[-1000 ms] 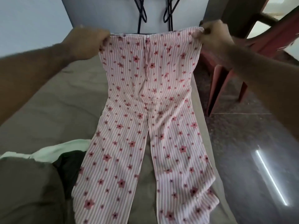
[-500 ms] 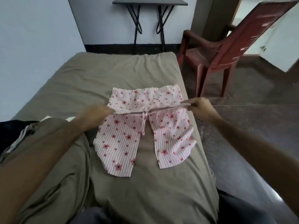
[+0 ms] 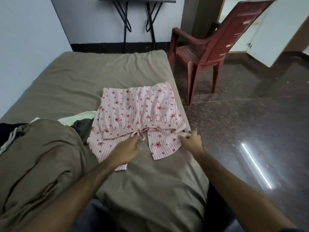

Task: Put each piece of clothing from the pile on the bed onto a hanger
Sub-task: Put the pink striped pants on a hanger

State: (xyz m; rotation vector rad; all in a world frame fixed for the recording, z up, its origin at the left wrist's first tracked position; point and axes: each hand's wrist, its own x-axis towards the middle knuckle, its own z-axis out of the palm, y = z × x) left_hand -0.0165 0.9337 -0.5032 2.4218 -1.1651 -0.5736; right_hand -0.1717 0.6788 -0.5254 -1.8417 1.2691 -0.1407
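Observation:
Pink striped trousers with red flowers (image 3: 138, 113) lie folded on the olive bed sheet (image 3: 83, 77), with the waistband and drawstring laid over the legs on the near side. My left hand (image 3: 127, 150) hovers over the left leg just below the drawstring, fingers relaxed and holding nothing. The fingertips of my right hand (image 3: 191, 139) touch the right edge of the trousers near the mattress edge, fingers loosely bent. The clothes pile sits at the left: a big olive garment (image 3: 41, 156), a pale green piece (image 3: 80, 115) and a dark green one (image 3: 84, 128). No hanger shows.
A red plastic chair (image 3: 205, 47) stands on the dark polished floor (image 3: 250, 131) right of the bed. A black folding table (image 3: 137, 0) is against the far wall. A black garment with white stripes (image 3: 10, 131) lies at the far left.
The trousers, first held up stretched by the waistband, were lowered and folded onto the bed. Both hands have let go of the waistband and drawn back toward me.

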